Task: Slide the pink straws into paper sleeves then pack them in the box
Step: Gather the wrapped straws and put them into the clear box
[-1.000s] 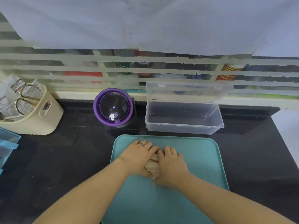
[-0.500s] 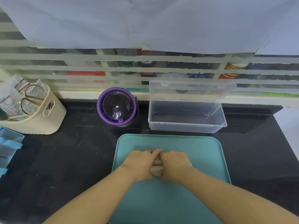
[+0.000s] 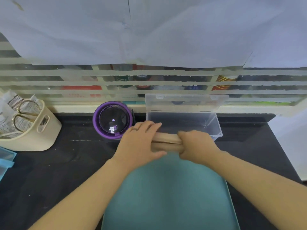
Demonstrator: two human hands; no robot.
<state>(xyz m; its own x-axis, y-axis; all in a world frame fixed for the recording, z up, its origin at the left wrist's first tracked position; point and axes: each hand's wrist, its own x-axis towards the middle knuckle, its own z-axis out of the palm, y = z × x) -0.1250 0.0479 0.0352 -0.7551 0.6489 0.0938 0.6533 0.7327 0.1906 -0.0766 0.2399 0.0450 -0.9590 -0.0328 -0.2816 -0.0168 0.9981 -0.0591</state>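
Note:
A bundle of tan paper-sleeved straws (image 3: 167, 142) lies level between my two hands, lifted just in front of the clear plastic box (image 3: 214, 125). My left hand (image 3: 141, 143) holds the bundle's left end, fingers stretched over it and thumb under. My right hand (image 3: 196, 146) grips the right end with curled fingers. The box stands with its lid (image 3: 186, 102) tilted up against the back ledge; its inside looks bare. No pink shows outside the sleeves.
A teal tray (image 3: 174, 196) lies below my arms on the black counter. A purple round timer (image 3: 113, 121) sits left of the box. A cream caddy (image 3: 33, 130) with scissors stands far left, a blue container (image 3: 5, 161) at the left edge.
Both hands gathered the sleeved straws on the tray, lifted the bundle and carried it forward to the box's front edge. The hands have spread apart along the bundle.

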